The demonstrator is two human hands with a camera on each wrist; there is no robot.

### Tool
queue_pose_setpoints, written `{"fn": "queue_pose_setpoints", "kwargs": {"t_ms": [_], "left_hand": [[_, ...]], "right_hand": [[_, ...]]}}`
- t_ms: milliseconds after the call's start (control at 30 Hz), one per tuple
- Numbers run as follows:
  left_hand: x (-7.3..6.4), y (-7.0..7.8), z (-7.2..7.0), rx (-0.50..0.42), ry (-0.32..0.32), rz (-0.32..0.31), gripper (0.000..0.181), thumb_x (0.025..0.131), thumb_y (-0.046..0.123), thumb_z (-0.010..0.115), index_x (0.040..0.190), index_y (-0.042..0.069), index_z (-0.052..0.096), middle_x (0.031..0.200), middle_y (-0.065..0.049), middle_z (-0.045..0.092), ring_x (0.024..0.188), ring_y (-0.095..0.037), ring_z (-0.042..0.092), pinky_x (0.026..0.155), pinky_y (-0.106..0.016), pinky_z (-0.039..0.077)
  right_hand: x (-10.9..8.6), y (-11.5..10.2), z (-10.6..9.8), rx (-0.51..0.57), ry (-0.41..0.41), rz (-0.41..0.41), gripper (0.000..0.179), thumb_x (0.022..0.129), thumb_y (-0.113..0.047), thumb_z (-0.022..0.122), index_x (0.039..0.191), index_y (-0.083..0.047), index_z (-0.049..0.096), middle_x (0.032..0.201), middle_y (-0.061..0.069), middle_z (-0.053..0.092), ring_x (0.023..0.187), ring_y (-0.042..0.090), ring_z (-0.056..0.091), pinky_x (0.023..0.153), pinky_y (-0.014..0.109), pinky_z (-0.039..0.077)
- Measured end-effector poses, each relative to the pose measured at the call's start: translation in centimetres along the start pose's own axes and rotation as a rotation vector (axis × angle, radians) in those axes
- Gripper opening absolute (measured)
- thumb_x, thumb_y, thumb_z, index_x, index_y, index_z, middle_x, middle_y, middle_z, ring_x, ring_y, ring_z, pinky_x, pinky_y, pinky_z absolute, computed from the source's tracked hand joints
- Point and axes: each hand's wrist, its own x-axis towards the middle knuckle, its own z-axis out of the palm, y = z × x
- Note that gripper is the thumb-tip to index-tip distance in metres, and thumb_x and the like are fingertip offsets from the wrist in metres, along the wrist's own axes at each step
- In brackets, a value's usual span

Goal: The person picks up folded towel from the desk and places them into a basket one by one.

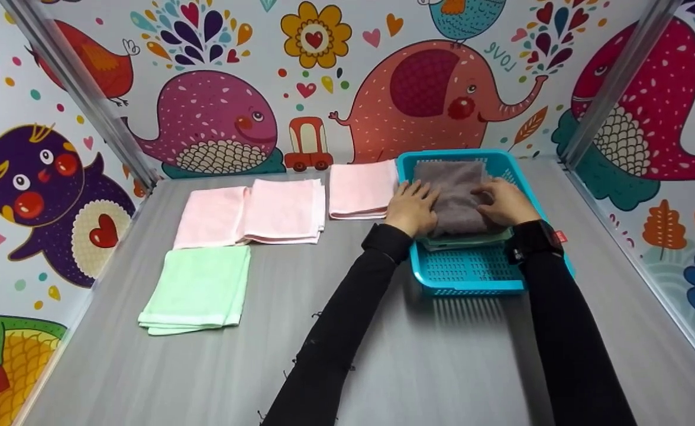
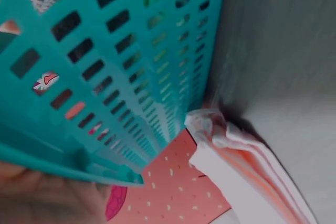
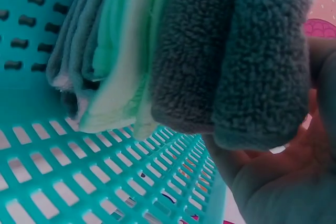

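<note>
A folded grey-brown towel [image 1: 456, 207] lies on top of a stack inside a turquoise plastic basket [image 1: 471, 287]. My left hand [image 1: 412, 210] reaches over the basket's left rim, its fairly straight fingers resting on the towel's left edge. With thumb and fingers, my right hand [image 1: 506, 202] holds the same towel by its right edge. The right wrist view shows the grey towel's thick folds [image 3: 262, 72] against that hand, with folded green towels [image 3: 123, 90] and another grey towel [image 3: 79, 51] beneath it. The left wrist view shows mostly the basket's slotted side [image 2: 121, 66].
Three folded pink towels, the right one [image 1: 364, 189] close beside the basket, the middle one [image 1: 285, 210] and the left one [image 1: 210, 216] touching, lie along the back. A folded green towel [image 1: 199, 287] lies in front of the left one. Patterned walls [image 1: 300, 130] enclose the grey table [image 1: 300, 284].
</note>
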Motion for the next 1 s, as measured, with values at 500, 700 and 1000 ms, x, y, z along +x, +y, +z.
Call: {"fn": "queue_pose_setpoints", "kwargs": {"t_ms": [500,700,1000], "left_hand": [[0.0,0.3,-0.1,0.09,-0.028,-0.019,0.065,0.107,0.057,0.036,0.164,0.026,0.031,0.171,0.004,0.029,0.157,-0.02,0.028,0.131,-0.041,0.007],[-0.2,0.4,0.0,0.103,-0.025,-0.004,0.063,0.108,0.055,0.034,0.163,0.024,0.033,0.171,0.001,0.03,0.158,-0.022,0.027,0.131,-0.042,0.006],[0.1,-0.2,0.3,-0.021,0.018,0.028,0.06,0.108,0.049,0.039,0.161,0.02,0.038,0.17,-0.003,0.031,0.156,-0.026,0.03,0.131,-0.043,0.005]], "right_hand": [[0.2,-0.5,0.1,-0.042,-0.098,0.1,0.046,0.101,-0.011,0.055,0.144,0.004,0.056,0.155,0.035,0.04,0.142,0.053,0.038,0.115,0.066,0.033],[0.2,-0.7,0.1,-0.05,-0.136,0.143,0.048,0.101,-0.013,0.055,0.146,0.001,0.055,0.156,0.035,0.038,0.141,0.053,0.039,0.114,0.067,0.034],[0.2,-1.0,0.0,-0.037,-0.12,0.166,0.05,0.097,-0.01,0.058,0.146,0.001,0.056,0.15,0.032,0.046,0.138,0.05,0.043,0.113,0.066,0.035]]}}
